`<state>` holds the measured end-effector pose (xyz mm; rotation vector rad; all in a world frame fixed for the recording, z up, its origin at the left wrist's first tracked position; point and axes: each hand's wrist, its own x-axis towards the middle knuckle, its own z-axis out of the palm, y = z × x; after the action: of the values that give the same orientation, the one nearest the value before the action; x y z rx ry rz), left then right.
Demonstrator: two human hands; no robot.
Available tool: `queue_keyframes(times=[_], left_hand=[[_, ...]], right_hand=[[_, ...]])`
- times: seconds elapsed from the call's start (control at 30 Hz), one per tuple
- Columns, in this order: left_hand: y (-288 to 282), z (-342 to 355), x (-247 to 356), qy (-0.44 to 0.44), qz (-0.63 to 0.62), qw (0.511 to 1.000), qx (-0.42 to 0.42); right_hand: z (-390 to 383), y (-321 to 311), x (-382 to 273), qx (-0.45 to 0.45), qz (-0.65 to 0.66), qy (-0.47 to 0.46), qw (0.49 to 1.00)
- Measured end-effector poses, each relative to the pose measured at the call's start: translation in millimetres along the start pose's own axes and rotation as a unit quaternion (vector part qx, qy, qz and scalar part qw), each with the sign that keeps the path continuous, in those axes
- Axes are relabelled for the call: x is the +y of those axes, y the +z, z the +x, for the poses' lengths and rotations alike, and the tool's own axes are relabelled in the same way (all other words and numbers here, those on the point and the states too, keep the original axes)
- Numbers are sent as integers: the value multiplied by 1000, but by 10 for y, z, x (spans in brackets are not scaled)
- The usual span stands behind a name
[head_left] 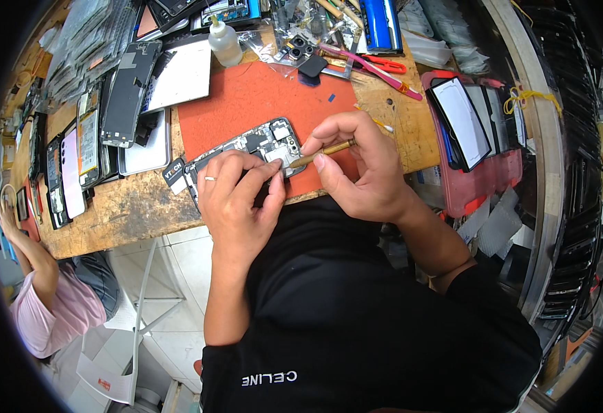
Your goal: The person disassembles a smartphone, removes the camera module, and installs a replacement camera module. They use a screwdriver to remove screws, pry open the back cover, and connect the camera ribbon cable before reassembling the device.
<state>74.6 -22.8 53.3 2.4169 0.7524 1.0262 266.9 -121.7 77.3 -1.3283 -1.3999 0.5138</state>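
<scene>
An opened smartphone (252, 143), its circuit board and camera area bare, lies slantwise on an orange-red mat (246, 96). My left hand (236, 196), with a ring on one finger, grips the phone's near edge, fingertips resting on the board; part of the phone is hidden beneath it. Pinched in my right hand (367, 168) is a slim brass-coloured tool (336, 147). Its tapered end points left and down to the phone's right end, by the camera area; whether it touches is too small to tell. A dark tab (175, 172) sticks out at the phone's left end.
Phone parts and a dark phone panel (129, 93) crowd the left of the wooden bench (129, 213). Behind the mat are a dropper bottle (225, 43), pink tweezers (384, 74) and small parts. A pink tray (501, 175) stands right. Another person (60, 303) sits at lower left.
</scene>
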Motion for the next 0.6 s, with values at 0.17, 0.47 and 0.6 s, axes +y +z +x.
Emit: queue_keyframes(times=[0.17, 0.47, 0.6], left_hand=[[-10, -12, 5, 2, -1, 1000, -6], [-17, 18, 32, -1, 5, 1000, 0], [-7, -5, 15, 0, 9, 1000, -2]], right_hand=[[-15, 1, 43, 4, -4, -7, 1000], [45, -133, -157, 14, -53, 31, 998], [134, -453, -152, -24, -292, 43, 955]])
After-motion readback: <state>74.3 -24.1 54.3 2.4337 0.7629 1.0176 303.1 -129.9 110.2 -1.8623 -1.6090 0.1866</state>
